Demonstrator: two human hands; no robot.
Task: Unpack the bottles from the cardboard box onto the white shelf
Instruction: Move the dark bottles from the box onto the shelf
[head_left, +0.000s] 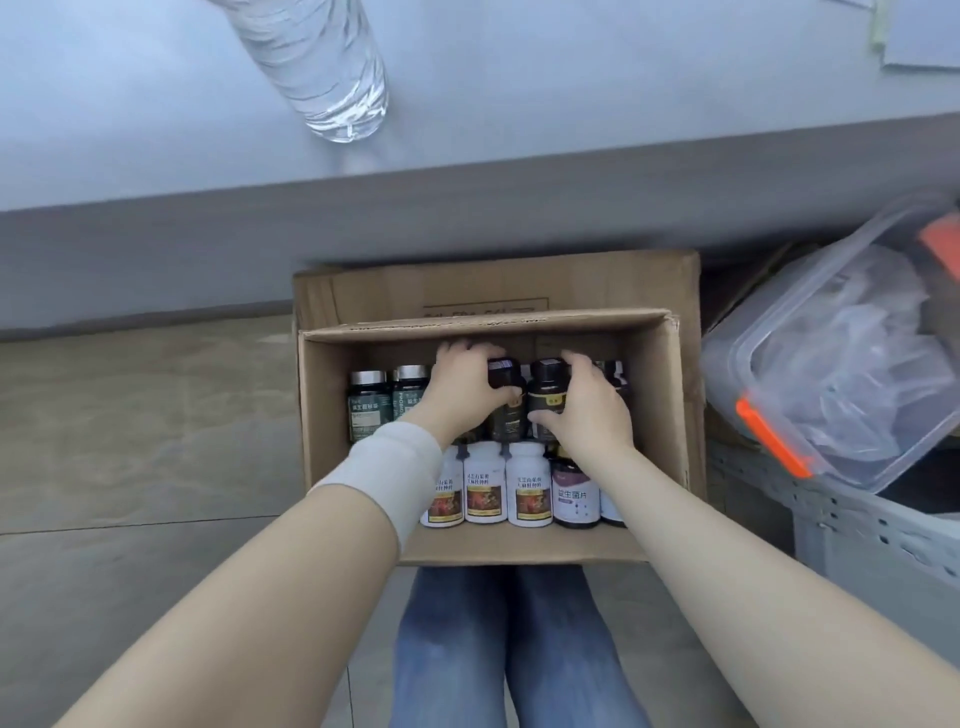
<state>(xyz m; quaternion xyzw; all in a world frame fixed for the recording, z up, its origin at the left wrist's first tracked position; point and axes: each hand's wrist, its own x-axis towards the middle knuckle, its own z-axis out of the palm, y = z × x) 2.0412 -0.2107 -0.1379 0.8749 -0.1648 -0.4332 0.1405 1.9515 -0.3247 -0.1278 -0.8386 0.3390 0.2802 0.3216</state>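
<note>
While the white shelf (571, 78) lay well beyond and above my left grip (462, 384) and right grip (587, 405), the cardboard box (670, 415) walled both of them in on the floor. I judged each load had to rise straight up past the far wall before going forward. A clear plastic tub (831, 364) sat tilted, well outside the right grip, so that elbow was best kept in. A water bottle (322, 67) stood on the shelf beyond the left grip, and the landing spot needed to be clear of it.

White bottles (485, 483) lay in a row on my side of both grips. Green bottles (370, 405) lay just outside the left grip.

My left grip was curled over the cap of the left dark bottle (506, 410). My right grip was wrapped round the right dark bottle (545, 384), thumb on its body, fingers over its cap. The two bottles touched between the grips. A hold lower on the bodies seemed safer than one on the caps, and lifting them evenly would spare the neighbours.
</note>
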